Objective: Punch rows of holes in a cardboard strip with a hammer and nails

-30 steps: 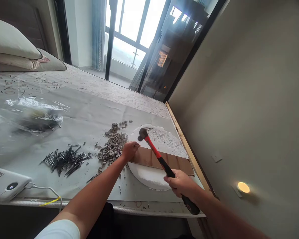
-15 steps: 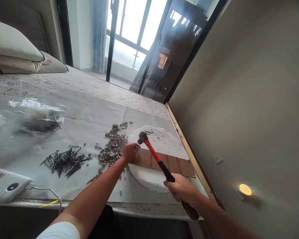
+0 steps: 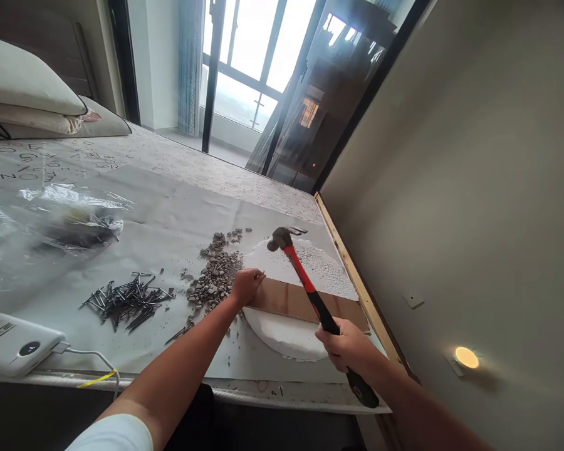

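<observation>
My right hand [image 3: 345, 346] is wrapped round the black lower handle of a claw hammer [image 3: 299, 269]. The hammer's head is raised above a brown board [image 3: 305, 302], clear of it. At the board's left end my left hand [image 3: 245, 286] pinches a thin nail [image 3: 262, 274], mostly hidden by the fingers. Beneath the board lies a white round foam slab [image 3: 286, 335], its upper part rough and crumbly. Grey gravel [image 3: 216, 277] is heaped just left of my left hand. Farther left is a pile of dark nails [image 3: 126, 300].
A clear plastic bag [image 3: 82, 219] with dark contents lies at the left, and a white power bank [image 3: 16, 343] with a cable sits at the front left edge. A wooden rail [image 3: 343, 250] and the wall bound the right side. Pillows [image 3: 28, 81] are stacked at back left.
The hammer's head has risen and moved right, away from my left hand, with my right hand still round the handle. My left hand has stayed at the board's end.
</observation>
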Demonstrator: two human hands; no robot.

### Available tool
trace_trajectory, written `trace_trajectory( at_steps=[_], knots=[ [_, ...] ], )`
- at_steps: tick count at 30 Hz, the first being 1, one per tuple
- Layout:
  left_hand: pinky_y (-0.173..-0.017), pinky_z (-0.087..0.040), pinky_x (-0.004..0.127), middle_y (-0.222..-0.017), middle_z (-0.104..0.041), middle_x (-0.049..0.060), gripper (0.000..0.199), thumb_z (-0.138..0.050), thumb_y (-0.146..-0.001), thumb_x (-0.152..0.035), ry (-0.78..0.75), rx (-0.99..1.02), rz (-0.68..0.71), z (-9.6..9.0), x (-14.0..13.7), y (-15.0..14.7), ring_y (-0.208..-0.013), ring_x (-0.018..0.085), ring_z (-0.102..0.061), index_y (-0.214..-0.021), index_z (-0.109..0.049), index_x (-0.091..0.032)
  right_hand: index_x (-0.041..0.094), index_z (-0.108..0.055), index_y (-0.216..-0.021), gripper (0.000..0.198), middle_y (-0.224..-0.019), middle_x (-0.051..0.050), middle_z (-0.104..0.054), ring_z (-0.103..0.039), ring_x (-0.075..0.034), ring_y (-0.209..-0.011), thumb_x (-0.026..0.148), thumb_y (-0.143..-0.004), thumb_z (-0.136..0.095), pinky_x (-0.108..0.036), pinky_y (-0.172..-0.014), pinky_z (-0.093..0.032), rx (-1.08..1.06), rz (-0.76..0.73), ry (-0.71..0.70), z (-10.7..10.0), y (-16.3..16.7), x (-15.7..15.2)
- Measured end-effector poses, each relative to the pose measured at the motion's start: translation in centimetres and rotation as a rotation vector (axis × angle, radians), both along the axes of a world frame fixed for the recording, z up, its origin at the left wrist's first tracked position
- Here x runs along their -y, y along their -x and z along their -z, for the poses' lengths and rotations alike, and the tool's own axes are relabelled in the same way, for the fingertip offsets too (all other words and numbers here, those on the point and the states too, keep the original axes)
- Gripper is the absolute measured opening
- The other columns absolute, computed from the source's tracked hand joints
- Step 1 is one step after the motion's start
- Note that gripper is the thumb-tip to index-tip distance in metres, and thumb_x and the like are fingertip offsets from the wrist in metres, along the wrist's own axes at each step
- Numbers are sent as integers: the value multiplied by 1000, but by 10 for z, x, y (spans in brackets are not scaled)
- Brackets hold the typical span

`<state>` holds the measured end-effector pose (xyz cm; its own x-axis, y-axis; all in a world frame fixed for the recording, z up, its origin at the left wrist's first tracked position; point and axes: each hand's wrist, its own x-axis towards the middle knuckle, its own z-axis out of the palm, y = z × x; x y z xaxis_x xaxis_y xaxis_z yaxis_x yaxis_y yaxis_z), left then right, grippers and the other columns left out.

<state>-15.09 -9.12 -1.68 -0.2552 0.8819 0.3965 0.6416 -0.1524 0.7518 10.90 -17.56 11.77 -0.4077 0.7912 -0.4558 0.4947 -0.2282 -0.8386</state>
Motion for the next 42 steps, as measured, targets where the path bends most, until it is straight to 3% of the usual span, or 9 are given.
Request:
trace_trajectory(
  at_steps=[7,13,18,22,25,28,31,36,42],
  knots=[
    [-67,-41,28,-74,-71,6,17,-58,-76,-30,24,-43,-38,1,-2,-1,-70,19,-61,-69,-69,-19,23,-33,-67,27,-43,12,-30,-27,-4,-31,30,-71,-59,-21,-33,-19,122,-25,78,5,2,2],
    [-68,-42,28,-76,-71,7,19,-57,-78,-30,18,-71,-2,2,-1,0,-72,19,-62,-72,-70,-18,23,-33,-69,28,-44,12,-31,-25,-5,-32,32,-74,-58,-21,-34,-18,26,14,9,-2,1,1],
    [-66,-42,28,-77,-71,8,20,-55,-78,-30,25,-64,-11,1,1,0,-71,20,-63,-72,-70,-18,22,-35,-68,23,-45,11,-32,-28,-4,-32,25,-74,-57,-21,-34,-21,135,-33,85,0,3,3],
    [-69,-43,29,-80,-72,9,21,-55,-79,-31,36,-103,-11,1,1,-1,-75,20,-63,-74,-71,-17,23,-34,-69,25,-44,12,-30,-27,-4,-31,30,-75,-57,-21,-33,-21,23,-4,-4,3,0,2],
    [-70,-43,28,-81,-72,8,21,-54,-79,-31,50,-104,-18,0,1,-1,-75,20,-62,-76,-71,-18,23,-33,-68,24,-43,12,-31,-28,-5,-30,28,-77,-55,-21,-32,-21,83,-4,-2,6,0,2],
    [-69,-42,28,-75,-71,8,20,-55,-78,-28,72,-133,-37,0,0,-1,-72,19,-61,-70,-70,-18,23,-32,-67,24,-41,12,-31,-29,-5,-29,25,-78,-53,-21,-32,-22,171,-60,50,9,3,3],
    [-68,-41,28,-72,-69,7,19,-56,-75,-27,65,-143,-25,4,-2,0,-69,19,-60,-65,-68,-18,23,-32,-68,25,-43,12,-32,-28,-4,-30,27,-78,-54,-20,-32,-21,116,-63,26,9,4,2],
    [-68,-40,28,-71,-66,5,14,-58,-72,-28,24,-23,0,5,-3,1,-70,18,-57,-66,-66,-19,23,-31,-68,29,-44,12,-31,-29,-4,-31,33,-76,-57,-20,-32,-21,71,-28,-1,10,5,4],
    [-57,-35,23,-60,-49,-5,14,-53,-66,-25,60,243,-24,0,1,12,-59,12,-46,-78,-58,-19,23,-31,-69,26,-44,12,-28,-25,-4,-31,31,-77,-54,-20,-33,-18,98,-63,69,17,8,6]
  ],
)
